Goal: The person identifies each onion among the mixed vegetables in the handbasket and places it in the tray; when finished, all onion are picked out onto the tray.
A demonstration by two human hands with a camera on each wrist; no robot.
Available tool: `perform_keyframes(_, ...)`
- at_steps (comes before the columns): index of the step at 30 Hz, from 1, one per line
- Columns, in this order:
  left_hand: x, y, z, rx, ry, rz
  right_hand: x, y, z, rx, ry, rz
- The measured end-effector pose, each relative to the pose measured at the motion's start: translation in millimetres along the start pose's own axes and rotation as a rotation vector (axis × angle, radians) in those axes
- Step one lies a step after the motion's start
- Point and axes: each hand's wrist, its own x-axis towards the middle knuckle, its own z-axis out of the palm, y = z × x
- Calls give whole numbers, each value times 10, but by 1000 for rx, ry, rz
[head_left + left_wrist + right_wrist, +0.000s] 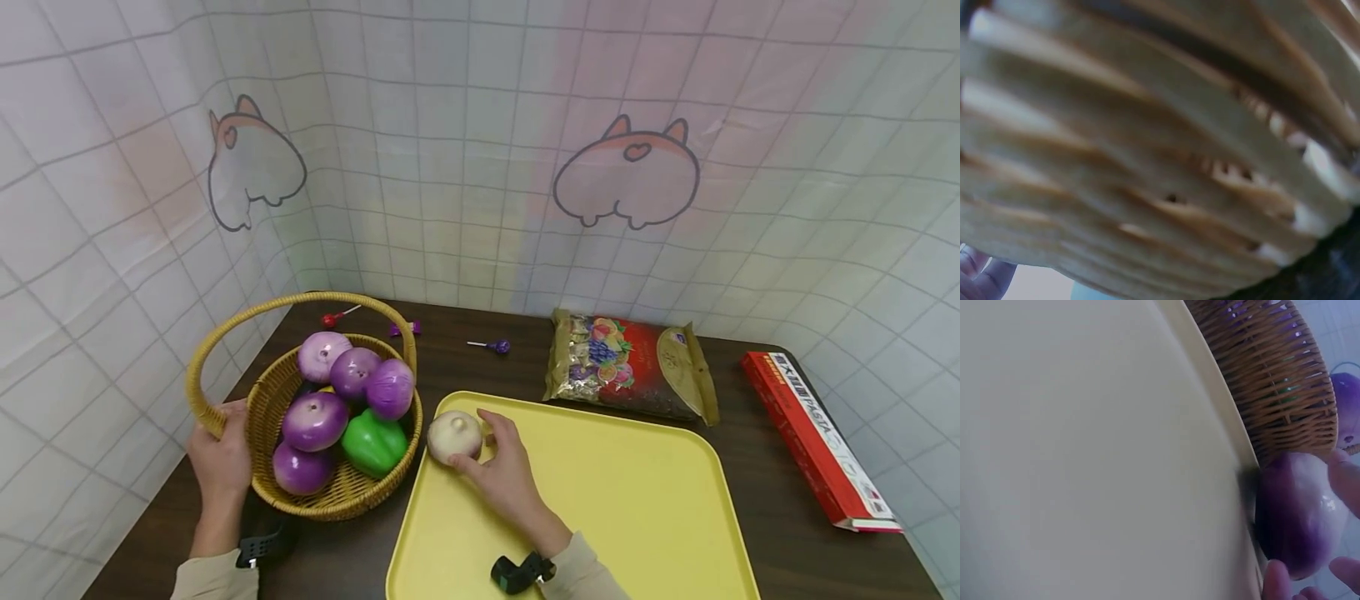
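A pale-topped onion (455, 437), purple lower down, sits at the left corner of the yellow tray (600, 492). My right hand (506, 475) pinches this onion between thumb and fingers; the right wrist view has fingertips (1277, 578) against its purple side. Left of the tray stands a wicker basket (341, 504) holding several purple onions (317, 422) and a green bell pepper (374, 443). With my left hand (222, 450) I grip the lower left of the basket's handle (300, 298). Blurred basket weave (1147, 156) fills the left wrist view.
Behind the tray lies a red and gold candy bag (630, 367). At the right is a red pasta box (821, 442). Near the back wall lie a purple lollipop (501, 346), a red lollipop (329, 320) and a small purple wrapped sweet (405, 328). Gridded cloth surrounds the dark table.
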Motion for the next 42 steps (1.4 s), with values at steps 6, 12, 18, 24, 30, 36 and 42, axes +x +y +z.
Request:
perform_keyframes(6, -16, 42, 22, 4, 4, 22, 74, -171, -144, 18, 68, -9)
perform_keyframes(12, -28, 58, 7, -6, 22, 15, 177, -492, -181, 75, 60, -143)
perform_keyframes(18, -44, 37, 11, 9, 101, 41, 311, -779, -30, 73, -50, -224)
perform_keyframes(24, -53, 35, 17, 30, 115, 60, 428, -903, 173, 4, -102, -309)
perform_keyframes(30, -52, 38, 30, 17, 105, 71, 484, -928, 315, -42, -137, -298)
perform_keyframes(36, -49, 30, 41, 1, 100, 68, 493, -956, 417, -111, -185, -212)
perform_keyframes(42, -40, 21, 33, 2, 97, 73, 519, -995, 510, -109, -196, -242)
